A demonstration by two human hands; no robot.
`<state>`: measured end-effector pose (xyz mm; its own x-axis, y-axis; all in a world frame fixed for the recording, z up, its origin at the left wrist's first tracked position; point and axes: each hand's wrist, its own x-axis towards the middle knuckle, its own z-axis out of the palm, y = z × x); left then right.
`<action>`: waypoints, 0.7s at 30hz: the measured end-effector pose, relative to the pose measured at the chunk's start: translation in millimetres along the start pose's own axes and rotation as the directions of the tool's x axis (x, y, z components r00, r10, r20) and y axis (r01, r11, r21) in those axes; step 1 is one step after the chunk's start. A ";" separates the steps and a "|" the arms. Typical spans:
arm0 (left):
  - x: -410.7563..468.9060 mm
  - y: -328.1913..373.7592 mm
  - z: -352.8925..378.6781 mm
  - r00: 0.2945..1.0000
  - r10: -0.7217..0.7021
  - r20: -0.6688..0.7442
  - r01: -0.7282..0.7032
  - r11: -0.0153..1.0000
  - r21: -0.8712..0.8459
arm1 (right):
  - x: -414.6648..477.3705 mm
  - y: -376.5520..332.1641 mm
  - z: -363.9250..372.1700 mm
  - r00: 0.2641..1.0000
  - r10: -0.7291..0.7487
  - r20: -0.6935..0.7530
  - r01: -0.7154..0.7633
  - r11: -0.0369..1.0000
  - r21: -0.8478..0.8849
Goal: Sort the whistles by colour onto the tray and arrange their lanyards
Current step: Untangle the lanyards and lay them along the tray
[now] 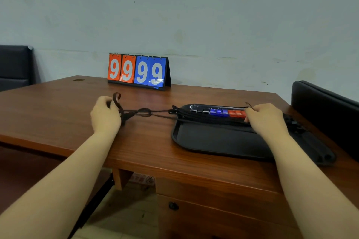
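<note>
The sorting looks nearly finished. The flat black plastic tray (pixel 223 139) lies under and to the near side of the right hand (pixel 267 117), and the whistles stand along its far edge in one row grouped by colour: the red plastic whistles (pixel 236 113) touch that hand's fingertips, the blue plastic whistles (pixel 218 112) come next, and the dark, silver-trimmed whistles (pixel 198 111) are furthest from it. What seems left is the second half of the task. The black cord lanyards (pixel 147 112) run taut between the two grips, leaving the tray's left end and bunching in a knot-like tangle short of the left hand (pixel 105 115). That hand has its fingers curled tight round the gathered loops, with one loop standing up above its knuckles. The right hand's fingers are curled down at the red end of the row and seem to pinch a cord, since a thin loop pokes up beside them. Straightening and laying down the cords is still to do. Beyond both hands is a pale, stained plaster wall (pixel 194 15), and beneath them a reddish-brown wooden desk (pixel 155 151). A black padded seat (pixel 326 106) is right of the right hand and a dark chair (pixel 15 64) far left of the left hand. An orange-and-blue flip scoreboard (pixel 138 71) reading 9999 is beyond the left grip.
</note>
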<state>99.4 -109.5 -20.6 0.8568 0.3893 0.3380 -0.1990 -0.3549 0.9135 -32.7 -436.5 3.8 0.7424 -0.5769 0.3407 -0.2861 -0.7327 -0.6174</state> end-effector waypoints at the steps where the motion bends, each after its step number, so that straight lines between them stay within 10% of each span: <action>1: 0.8 0.2 -0.7 0.998 -0.055 -0.033 0.056 0.998 0.034 | -0.1 0.1 0.3 1.000 -0.001 0.010 0.001 1.000 -0.013; 5: -4.3 -3.3 4.1 0.972 0.234 -0.031 -0.196 0.873 0.446 | 0.7 1.9 2.0 1.000 -0.003 0.000 0.003 0.999 -0.044; 9: -10.3 -2.5 4.4 0.690 0.579 0.433 -0.714 0.641 0.281 | 2.5 2.2 2.0 1.000 -0.004 -0.001 0.004 0.999 -0.046; 12: -7.9 -4.4 11.0 0.586 0.402 0.704 -0.746 0.606 0.275 | 2.0 3.5 1.3 1.000 0.006 -0.005 -0.007 0.999 -0.042; 17: -4.6 -5.3 15.2 0.772 0.500 0.392 -0.633 0.652 0.417 | 4.0 7.3 -0.6 0.998 0.045 -0.038 -0.046 0.998 -0.046; 21: -7.0 -5.9 9.5 0.593 0.497 0.634 -0.768 0.584 0.262 | 4.1 4.6 1.7 0.999 0.034 -0.011 -0.035 0.998 -0.058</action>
<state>99.1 -118.3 -30.5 0.7109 -0.4838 0.5105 -0.6501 -0.7290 0.2144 -30.0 -441.6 1.2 0.7253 -0.6057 0.3272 -0.3465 -0.7319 -0.5868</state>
